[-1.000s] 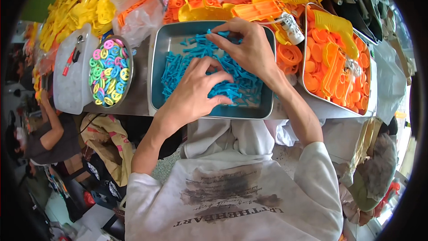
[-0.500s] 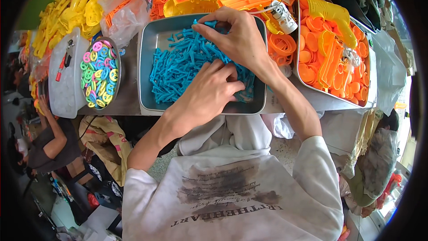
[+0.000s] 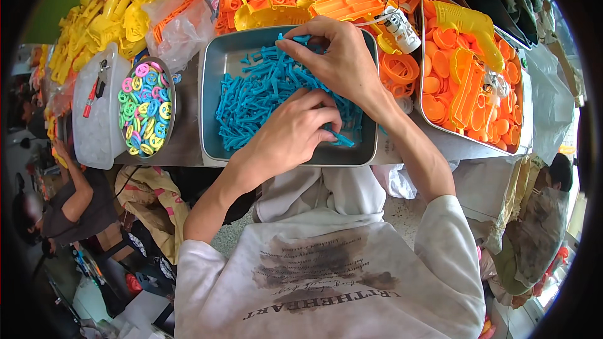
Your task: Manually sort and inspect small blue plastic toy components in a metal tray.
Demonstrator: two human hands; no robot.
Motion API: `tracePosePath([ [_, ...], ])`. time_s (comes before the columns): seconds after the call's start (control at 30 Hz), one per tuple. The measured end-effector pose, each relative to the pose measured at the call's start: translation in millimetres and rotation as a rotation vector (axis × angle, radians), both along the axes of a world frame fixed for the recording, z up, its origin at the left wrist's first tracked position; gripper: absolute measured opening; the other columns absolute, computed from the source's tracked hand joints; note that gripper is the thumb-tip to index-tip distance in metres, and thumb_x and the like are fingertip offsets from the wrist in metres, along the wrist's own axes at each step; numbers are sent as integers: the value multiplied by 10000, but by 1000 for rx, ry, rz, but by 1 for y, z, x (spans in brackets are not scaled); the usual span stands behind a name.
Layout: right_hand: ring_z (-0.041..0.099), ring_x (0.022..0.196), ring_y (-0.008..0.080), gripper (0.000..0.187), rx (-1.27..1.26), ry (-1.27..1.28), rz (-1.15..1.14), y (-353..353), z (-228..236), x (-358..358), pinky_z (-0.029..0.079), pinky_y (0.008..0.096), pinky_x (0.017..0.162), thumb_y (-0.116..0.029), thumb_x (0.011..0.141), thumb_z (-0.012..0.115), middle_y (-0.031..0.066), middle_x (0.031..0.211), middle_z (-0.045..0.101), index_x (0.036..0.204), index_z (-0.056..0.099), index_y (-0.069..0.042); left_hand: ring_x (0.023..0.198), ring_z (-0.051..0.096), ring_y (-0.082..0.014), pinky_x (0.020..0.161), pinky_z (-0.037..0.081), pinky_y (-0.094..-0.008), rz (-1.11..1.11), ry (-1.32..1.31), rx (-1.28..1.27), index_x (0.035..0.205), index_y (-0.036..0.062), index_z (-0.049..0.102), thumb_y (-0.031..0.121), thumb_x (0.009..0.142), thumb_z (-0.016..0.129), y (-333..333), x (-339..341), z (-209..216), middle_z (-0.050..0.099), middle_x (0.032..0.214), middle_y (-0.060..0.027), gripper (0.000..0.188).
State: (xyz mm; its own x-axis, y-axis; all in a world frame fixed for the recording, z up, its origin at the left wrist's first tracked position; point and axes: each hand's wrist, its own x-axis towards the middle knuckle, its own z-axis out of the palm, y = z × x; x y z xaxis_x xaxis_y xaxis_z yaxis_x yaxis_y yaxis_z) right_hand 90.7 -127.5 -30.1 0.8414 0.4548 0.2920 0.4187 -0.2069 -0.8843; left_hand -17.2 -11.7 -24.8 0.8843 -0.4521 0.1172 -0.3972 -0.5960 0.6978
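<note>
A metal tray (image 3: 210,132) in front of me holds a heap of small blue plastic pieces (image 3: 251,103), thin and stick-like with wider ends. Over the tray's near middle, my left hand (image 3: 289,129) has its fingers curled, with a blue piece (image 3: 342,140) poking out past the fingertips on the right. Above the far right part of the heap, my right hand (image 3: 345,56) is bent into a pinch. Blue plastic shows at its thumb tip and under its index finger. The palms of both hands are hidden.
Left of the tray stand an oval dish (image 3: 171,113) of colourful small rings and a translucent white lid (image 3: 85,132) carrying a red-handled tool (image 3: 89,102). To the right is a tray (image 3: 433,122) of orange parts. Yellow and orange plastic parts (image 3: 270,16) pile up behind. Another person (image 3: 72,198) sits far left.
The blue piece now sticks out more plainly from my left fingers, which have shifted slightly. My right hand keeps its pinch in nearly the same place. The whole view has moved a little.
</note>
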Motion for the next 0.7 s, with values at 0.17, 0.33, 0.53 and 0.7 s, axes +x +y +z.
tracePosePath([
  [0.17, 614, 649, 100, 258, 10, 35, 34, -1, -5, 2, 496, 262, 595, -209, 831, 777, 73, 784, 682, 940, 726, 19, 727, 652, -321, 643, 505, -386, 156, 254, -89, 888, 1, 598, 9, 806, 694, 12, 1, 19, 659, 863, -126, 127],
  [0.33, 627, 694, 118, 246, -26, 29, 21, 0, 4, 0, 506, 274, 635, -192, 830, 775, 81, 815, 692, 946, 727, 19, 754, 653, -282, 661, 503, -374, 249, 167, -117, 978, 19, 591, -6, 799, 700, 25, -3, 18, 665, 882, -124, 211],
  [0.53, 627, 728, 120, 231, -62, 71, 9, -1, 1, 2, 511, 274, 679, -187, 832, 772, 79, 835, 700, 951, 730, 6, 695, 594, -179, 654, 483, -307, 450, 26, -171, 1021, 13, 601, 8, 838, 704, 45, 0, 28, 660, 858, -89, 210],
  [0.7, 605, 733, 83, 263, -82, 230, 119, -2, 5, -1, 496, 249, 663, -201, 882, 735, 53, 824, 688, 1006, 696, 28, 747, 560, -46, 685, 457, -213, 577, 2, -401, 1075, 0, 640, 77, 925, 660, 59, 13, 20, 659, 878, -10, 170],
])
